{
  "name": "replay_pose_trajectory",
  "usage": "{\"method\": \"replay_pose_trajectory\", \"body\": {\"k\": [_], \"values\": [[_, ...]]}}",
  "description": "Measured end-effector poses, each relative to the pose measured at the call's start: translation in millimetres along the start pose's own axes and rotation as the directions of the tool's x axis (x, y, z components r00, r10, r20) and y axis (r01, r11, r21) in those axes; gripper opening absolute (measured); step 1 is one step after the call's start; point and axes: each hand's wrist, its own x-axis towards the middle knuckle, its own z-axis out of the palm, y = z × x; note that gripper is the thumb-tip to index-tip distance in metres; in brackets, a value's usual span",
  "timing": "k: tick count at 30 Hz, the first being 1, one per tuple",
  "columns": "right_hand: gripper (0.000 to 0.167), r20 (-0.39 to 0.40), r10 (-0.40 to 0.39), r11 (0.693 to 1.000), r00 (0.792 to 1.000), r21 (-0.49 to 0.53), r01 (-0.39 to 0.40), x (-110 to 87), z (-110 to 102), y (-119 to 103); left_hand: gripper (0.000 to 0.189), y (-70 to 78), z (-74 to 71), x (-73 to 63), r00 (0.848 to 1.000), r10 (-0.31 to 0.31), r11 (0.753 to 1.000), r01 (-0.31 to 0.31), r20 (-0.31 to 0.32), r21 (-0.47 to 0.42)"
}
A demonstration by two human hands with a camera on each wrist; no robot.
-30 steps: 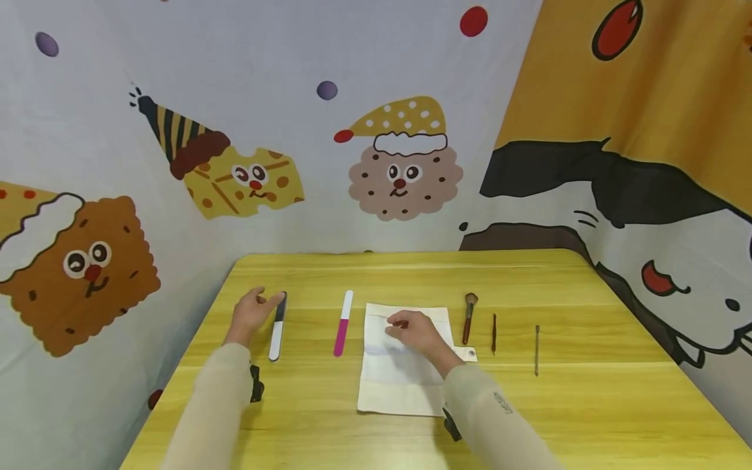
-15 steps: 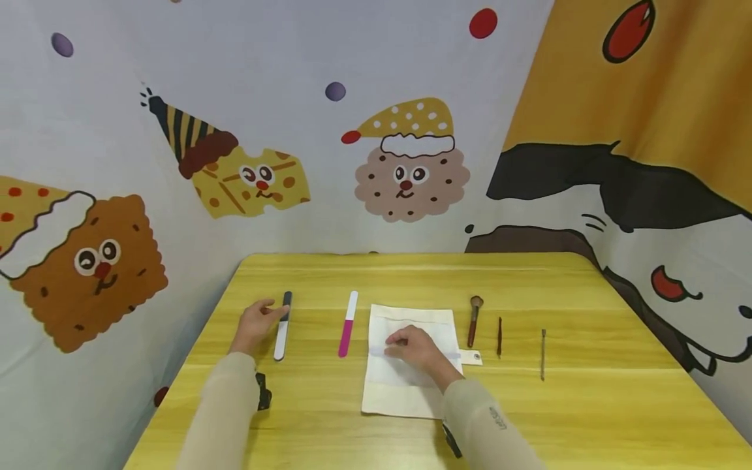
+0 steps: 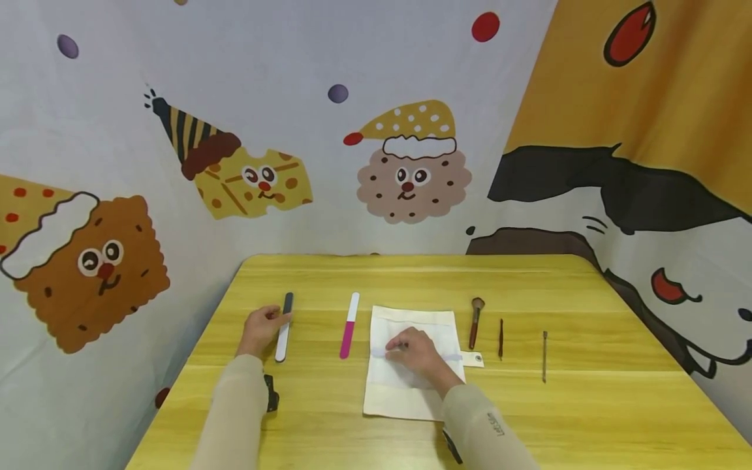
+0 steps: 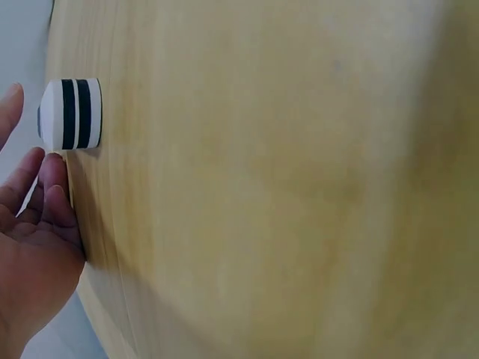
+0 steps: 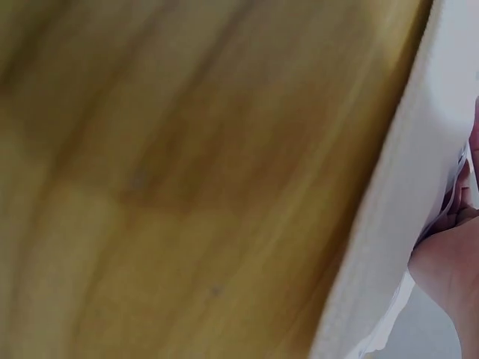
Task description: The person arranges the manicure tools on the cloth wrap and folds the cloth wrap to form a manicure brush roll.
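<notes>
My left hand [image 3: 260,331] is at a black-and-white nail file [image 3: 283,339] lying on the table's left side. Its thumb reaches over the file's middle. In the left wrist view, striped layers show at the near end of the nail file [image 4: 71,114]; one digit sits above it and loosely bent fingers [image 4: 60,206] lie beside it. My right hand [image 3: 414,351] is over a flat cream cloth pouch [image 3: 384,401], thumb and fingers curled together at the pale lavender band [image 3: 378,353] across it. In the right wrist view, the fingers of the right hand [image 5: 449,247] are partly cut off beside a thin edge.
A white-and-magenta nail file [image 3: 350,325] lies between the hands. Right of the pouch lie a brush with a dark red handle [image 3: 474,326], a thin brown tool [image 3: 501,339] and a slim metal tool [image 3: 544,358]. A printed curtain [image 3: 329,52] hangs behind the wooden table [image 3: 587,418].
My left hand has come down along the nail file from its black end to its middle. My right hand has moved slightly nearer over the pouch, to the band. The view has shifted a little.
</notes>
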Motion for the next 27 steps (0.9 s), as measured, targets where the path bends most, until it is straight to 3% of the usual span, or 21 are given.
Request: {"method": "replay_pose_trajectory", "body": {"k": [14,21,27], "values": [[0.004,-0.013,-0.041,0.997,0.999,-0.063,0.040,-0.8,2.3,1.1,0.062,3.8,6.7,-3.0,0.999,-0.028,0.997,0.025,-0.043,-0.079],[0.004,0.017,-0.007,0.998,1.000,-0.059,0.008,-0.5,1.1,-0.6,0.053,2.0,12.9,-2.2,0.993,-0.006,1.000,0.005,-0.116,-0.008],[0.004,0.018,0.007,0.998,1.000,-0.057,-0.006,-0.8,-0.2,-1.3,0.040,9.6,20.8,-3.5,0.983,0.016,0.997,-0.003,-0.184,0.074]]}}
